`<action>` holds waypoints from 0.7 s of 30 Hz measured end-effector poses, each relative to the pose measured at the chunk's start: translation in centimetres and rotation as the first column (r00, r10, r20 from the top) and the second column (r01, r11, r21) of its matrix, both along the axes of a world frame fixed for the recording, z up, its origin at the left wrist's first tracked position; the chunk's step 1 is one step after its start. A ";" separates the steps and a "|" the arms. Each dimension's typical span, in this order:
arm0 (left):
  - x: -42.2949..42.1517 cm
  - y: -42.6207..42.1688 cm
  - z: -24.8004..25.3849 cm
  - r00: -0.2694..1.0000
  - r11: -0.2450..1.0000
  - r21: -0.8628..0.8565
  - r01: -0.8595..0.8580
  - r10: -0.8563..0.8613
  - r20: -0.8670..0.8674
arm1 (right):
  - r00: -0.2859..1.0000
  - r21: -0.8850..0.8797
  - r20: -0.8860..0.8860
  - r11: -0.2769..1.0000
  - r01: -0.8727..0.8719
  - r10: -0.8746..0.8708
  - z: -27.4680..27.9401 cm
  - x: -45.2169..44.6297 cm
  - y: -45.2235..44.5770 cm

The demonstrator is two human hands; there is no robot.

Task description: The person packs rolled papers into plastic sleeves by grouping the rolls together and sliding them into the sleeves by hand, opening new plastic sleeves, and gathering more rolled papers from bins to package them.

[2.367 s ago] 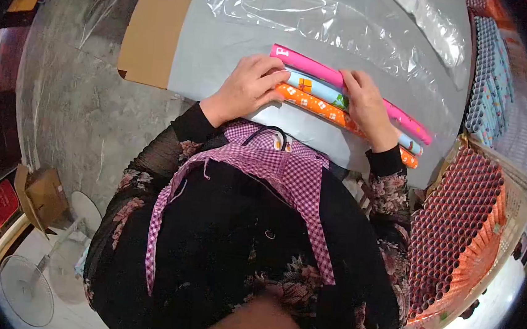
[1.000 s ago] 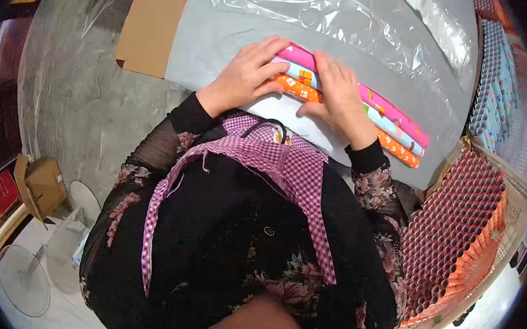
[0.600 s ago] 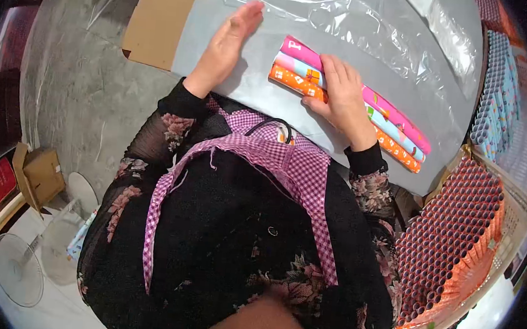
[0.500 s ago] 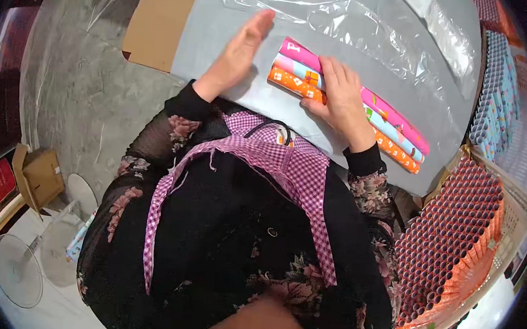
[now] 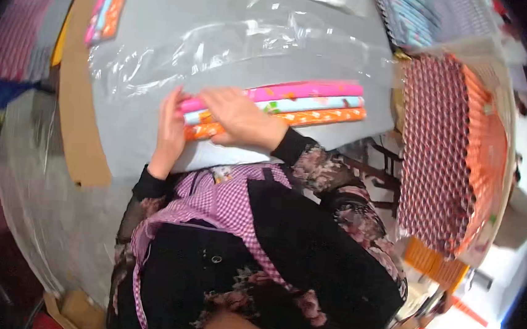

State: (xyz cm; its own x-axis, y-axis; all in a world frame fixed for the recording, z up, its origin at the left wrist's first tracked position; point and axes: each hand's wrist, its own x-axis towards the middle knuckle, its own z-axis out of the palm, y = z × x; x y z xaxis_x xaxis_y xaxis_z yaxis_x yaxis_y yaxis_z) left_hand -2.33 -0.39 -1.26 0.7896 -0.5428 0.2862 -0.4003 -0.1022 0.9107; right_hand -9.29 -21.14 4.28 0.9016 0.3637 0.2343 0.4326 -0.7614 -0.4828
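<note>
Three patterned rolls lie side by side on the grey table: a pink roll, a light blue roll and an orange roll. My left hand stands upright against their left ends, its fingers straight and holding nothing. Across the rolls near that end rests my right hand, palm down with the fingers spread flat on top. The image is slightly blurred.
Another set of pink, blue and orange rolls lies at the table's far left. Clear plastic film spreads behind my hands. A cardboard flap borders the left edge. A crate packed with orange rolls stands at the right.
The view has turned and shifted, bringing the other set of rolls into sight. My left hand has come from apart to the rolls' left ends. My right hand has stayed on the rolls.
</note>
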 end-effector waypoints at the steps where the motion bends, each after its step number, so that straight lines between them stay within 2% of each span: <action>1: 0.0 0.1 -0.4 0.999 0.999 -0.021 0.036 -0.036 0.013 | 1.000 -0.007 0.009 1.000 0.002 -0.002 0.1 -0.2 0.1; 3: 0.2 0.5 -1.2 0.997 0.998 -0.056 0.009 -0.013 -0.078 | 1.000 -0.053 -0.010 0.999 0.013 -0.013 0.6 -0.4 0.4; 4: 0.4 0.3 -0.3 0.997 0.998 -0.063 0.031 -0.036 -0.070 | 0.998 -0.055 0.059 0.998 0.010 -0.007 0.3 -0.3 0.5; 6: 1.0 0.4 1.9 1.000 0.992 0.127 0.022 -0.020 -0.016 | 0.998 -0.076 0.068 0.997 0.009 -0.004 -0.1 -0.1 0.5; 7: 2.1 0.2 2.6 0.992 0.977 0.213 -0.001 -0.026 0.125 | 0.998 -0.075 0.068 0.997 0.009 -0.004 -0.5 -0.3 0.4; 8: 2.8 -0.3 3.2 0.991 0.976 0.218 -0.010 -0.019 0.132 | 0.997 -0.081 0.073 0.997 0.008 -0.002 -0.8 -0.3 0.4; 10: 4.9 -1.7 4.1 0.925 0.955 0.293 -0.044 -0.072 0.374 | 0.996 -0.081 0.092 0.997 -0.005 0.013 -0.7 0.0 0.3; 12: 6.9 -3.3 3.8 0.895 0.949 0.314 -0.041 -0.104 0.433 | 0.997 -0.104 0.081 0.995 0.009 -0.001 -0.4 -0.6 0.0; 14: 8.3 -4.7 3.5 0.805 0.896 0.443 -0.032 -0.240 0.543 | 0.995 -0.095 0.098 0.995 -0.004 0.014 -0.5 -0.6 -0.3; 15: 8.7 -4.6 3.0 0.807 0.894 0.446 -0.043 -0.232 0.544 | 0.994 -0.087 0.108 0.996 -0.006 0.016 -0.6 -0.8 -0.5; 16: 9.1 -4.4 2.5 0.788 0.843 0.536 -0.052 -0.295 0.541 | 0.993 -0.080 0.117 0.997 -0.008 0.018 -0.5 -0.9 -0.8; 17: 9.5 -4.1 2.1 0.769 0.783 0.619 -0.063 -0.357 0.531 | 1.000 -0.122 0.020 0.992 -0.001 0.004 -0.4 -1.1 -1.2; 20: 9.9 -1.7 2.1 0.791 0.750 0.659 -0.058 -0.368 0.488 | 0.999 -0.131 -0.031 0.991 0.006 -0.011 -0.3 -1.3 -2.6; 21: 10.1 -0.7 2.3 0.815 0.781 0.624 -0.041 -0.335 0.473 | 0.994 -0.096 0.106 0.995 0.001 0.009 -0.8 -1.4 -3.4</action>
State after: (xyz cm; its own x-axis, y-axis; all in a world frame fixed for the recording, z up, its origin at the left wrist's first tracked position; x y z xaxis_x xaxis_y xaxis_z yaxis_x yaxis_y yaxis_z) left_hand 7.77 -1.09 0.99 0.5006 -0.8392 0.2127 -0.8483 -0.4264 0.3141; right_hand -10.71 -24.55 3.50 0.8720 0.3923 0.2927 0.4805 -0.8000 -0.3594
